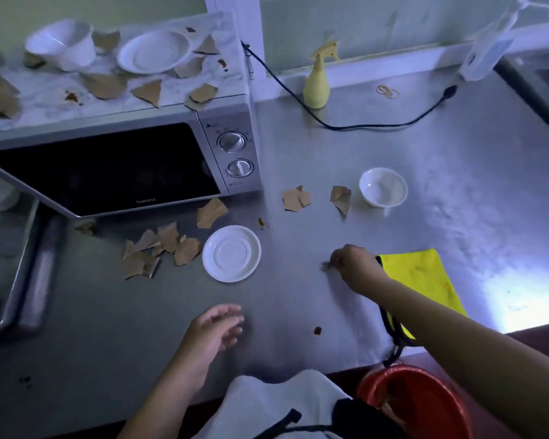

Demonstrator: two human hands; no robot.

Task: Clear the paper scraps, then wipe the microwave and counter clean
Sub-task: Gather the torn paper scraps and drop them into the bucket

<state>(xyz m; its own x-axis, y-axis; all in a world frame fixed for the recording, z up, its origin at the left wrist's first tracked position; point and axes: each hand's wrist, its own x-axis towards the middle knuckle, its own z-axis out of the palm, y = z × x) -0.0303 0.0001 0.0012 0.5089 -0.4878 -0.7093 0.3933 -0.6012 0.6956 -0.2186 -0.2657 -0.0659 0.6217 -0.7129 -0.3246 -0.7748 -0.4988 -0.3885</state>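
Steel bench [425,172], dull and smeared, strewn with brown paper scraps [159,248] in a heap just left of a white saucer [231,253], two more scraps [296,199] lying between microwave [114,166] and small white bowl [383,186]. More scraps over the microwave's marbled top, around a second bowl [62,44] and saucer [154,51], with brown stains there too. Right hand [354,264] reaching over the bench, fingertips pinched on a small brown scrap [326,265]; grip clenched on it. Left hand [214,327] hovering low near the front edge, fingers loose, grip released, holding nothing. Yellow cloth [425,277] flat beside the right wrist. Yellow spray bottle [316,80] upright by the back wall, black cord [377,125] trailing past it. Red bucket [419,400] below the bench edge.
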